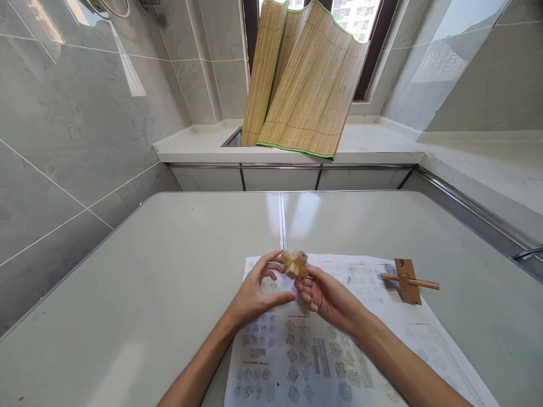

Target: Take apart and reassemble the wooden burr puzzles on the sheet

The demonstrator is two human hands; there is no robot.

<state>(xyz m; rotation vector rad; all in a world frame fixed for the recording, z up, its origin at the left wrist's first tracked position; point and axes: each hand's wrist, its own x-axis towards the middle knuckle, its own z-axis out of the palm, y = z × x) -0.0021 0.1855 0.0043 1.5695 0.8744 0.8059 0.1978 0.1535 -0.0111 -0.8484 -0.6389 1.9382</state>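
A small wooden interlocking puzzle point(294, 264) of pale bars, slightly blurred, is raised over a printed sheet point(305, 316). My right hand point(324, 291) grips it from the lower right between thumb and fingers. On the other side is my left hand point(265, 285), its fingers curved and its thumb spread well apart below. The left fingertips reach the puzzle's left edge; whether they press on it I cannot tell. Rows of small assembly drawings cover the sheet, partly hidden under my forearms.
Right of my hands, a brown wooden plate with a dowel through it point(409, 281) rests at the sheet's edge, a black mark on top. The pale table point(127, 294) has a centre seam. Beyond it, a folded bamboo mat point(311, 85) leans at the window; tiled walls flank both sides.
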